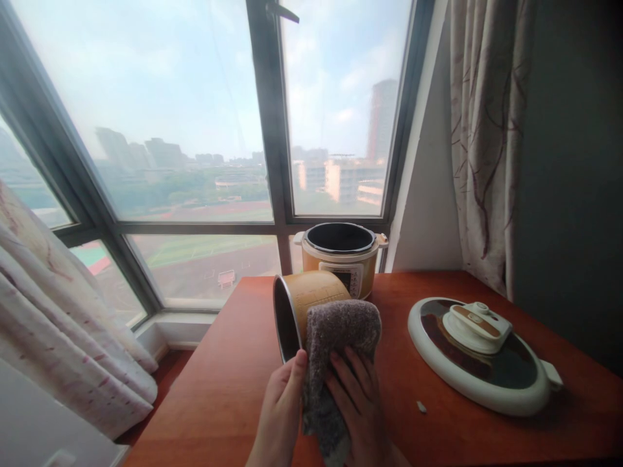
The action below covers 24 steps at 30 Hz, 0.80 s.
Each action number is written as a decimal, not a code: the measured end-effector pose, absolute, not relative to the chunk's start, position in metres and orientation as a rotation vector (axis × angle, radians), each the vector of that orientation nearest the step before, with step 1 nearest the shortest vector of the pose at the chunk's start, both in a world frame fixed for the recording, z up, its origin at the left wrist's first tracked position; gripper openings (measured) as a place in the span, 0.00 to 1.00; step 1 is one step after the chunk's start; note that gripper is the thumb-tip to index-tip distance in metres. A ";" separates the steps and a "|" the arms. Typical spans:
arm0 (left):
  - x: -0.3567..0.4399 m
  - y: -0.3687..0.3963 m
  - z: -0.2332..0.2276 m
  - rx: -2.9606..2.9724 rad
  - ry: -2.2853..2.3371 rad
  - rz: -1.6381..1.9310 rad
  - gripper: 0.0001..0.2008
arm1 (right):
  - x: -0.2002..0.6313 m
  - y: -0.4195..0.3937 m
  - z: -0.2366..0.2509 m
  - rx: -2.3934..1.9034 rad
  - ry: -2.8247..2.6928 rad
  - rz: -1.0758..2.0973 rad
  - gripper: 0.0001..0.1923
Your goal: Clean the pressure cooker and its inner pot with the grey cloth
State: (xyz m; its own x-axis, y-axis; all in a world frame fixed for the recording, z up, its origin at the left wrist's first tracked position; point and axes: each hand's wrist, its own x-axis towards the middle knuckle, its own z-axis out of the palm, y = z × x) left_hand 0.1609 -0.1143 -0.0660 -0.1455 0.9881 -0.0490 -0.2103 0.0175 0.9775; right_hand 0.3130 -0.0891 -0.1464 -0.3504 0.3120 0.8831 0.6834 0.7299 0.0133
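A golden inner pot (316, 289) with a dark inside is tipped on its side, its mouth facing left. My left hand (282, 405) grips the pot's rim, thumb on the outer edge. Draped over the pot's right part is a grey-brown cloth (344, 318), which hangs down between my hands. My right hand (355, 395) presses the cloth against the pot, fingers laid on the fabric. Behind the pot stands the pressure cooker body (363, 263), uncovered, with a control panel on its front.
The cooker's lid (506, 383), white-rimmed with a handle on top, lies on the reddish wooden table (214, 389) at the right. A small pale piece (421, 407) is near it. Windows and curtains (487, 143) border the table's far side.
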 end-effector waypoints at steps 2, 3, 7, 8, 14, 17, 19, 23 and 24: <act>0.159 -0.114 -0.064 0.993 1.190 1.374 0.28 | 0.312 -0.083 -0.133 -0.794 -1.955 -0.457 0.24; 0.158 -0.114 -0.063 1.008 1.197 1.371 0.28 | 0.311 -0.079 -0.125 -0.797 -1.967 -0.448 0.25; 0.150 -0.107 -0.059 1.039 1.231 1.378 0.29 | 0.306 -0.067 -0.089 -0.726 -2.040 -0.370 0.29; 0.148 -0.104 -0.059 1.049 1.234 1.386 0.29 | 0.306 -0.064 -0.079 -0.703 -2.057 -0.342 0.30; 0.139 -0.103 -0.063 1.091 1.267 1.368 0.30 | 0.296 -0.036 -0.016 -0.743 -2.120 -0.017 0.34; 0.135 -0.105 -0.064 1.050 1.272 1.355 0.31 | 0.285 -0.011 0.015 -0.829 -2.148 0.158 0.29; 0.134 -0.103 -0.065 1.017 1.254 1.374 0.31 | 0.277 0.005 0.031 -0.862 -2.208 0.228 0.23; 0.133 -0.093 -0.082 1.010 1.252 1.455 0.32 | 0.267 0.023 0.045 -0.933 -2.288 0.252 0.12; 0.131 -0.092 -0.090 1.044 1.270 1.472 0.32 | 0.266 0.025 0.045 -0.955 -2.287 0.243 0.11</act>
State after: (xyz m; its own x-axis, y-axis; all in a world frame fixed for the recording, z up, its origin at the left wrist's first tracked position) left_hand 0.1314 -0.0917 -0.0899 -0.2371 0.9707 0.0400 -0.1032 -0.0661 0.9925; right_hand 0.2662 0.0248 0.0451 -0.5309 0.6916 0.4896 0.5731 0.7187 -0.3937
